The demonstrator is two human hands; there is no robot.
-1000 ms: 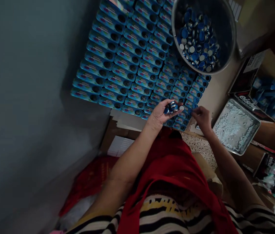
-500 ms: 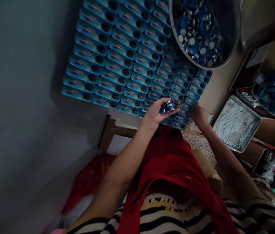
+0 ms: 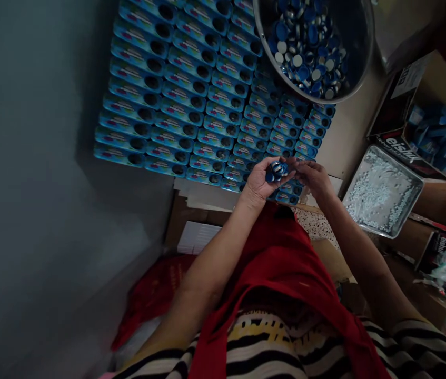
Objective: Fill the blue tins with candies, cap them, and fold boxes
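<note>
Several round blue-and-silver caps (image 3: 277,171) lie cupped in my left hand (image 3: 261,181), palm up over the near rows of blue printed cases (image 3: 207,165). My right hand (image 3: 314,176) has its fingertips at the left hand's fingers, pinched together; whatever they pinch is too small and dark to make out. Each case is oblong, with a round dark hole at one end. They lie side by side in tight rows, and both hands hide some of the nearest ones.
A large metal bowl (image 3: 355,87) of loose blue and silver caps stands over the far right cases. On the right are a metal tray (image 3: 415,197) of small white pieces and a carton (image 3: 398,108) holding blue packs. A grey wall (image 3: 29,184) rises at left.
My right hand has moved left and up from a case at the right edge to the fingertips of my left hand. The view has shifted slightly.
</note>
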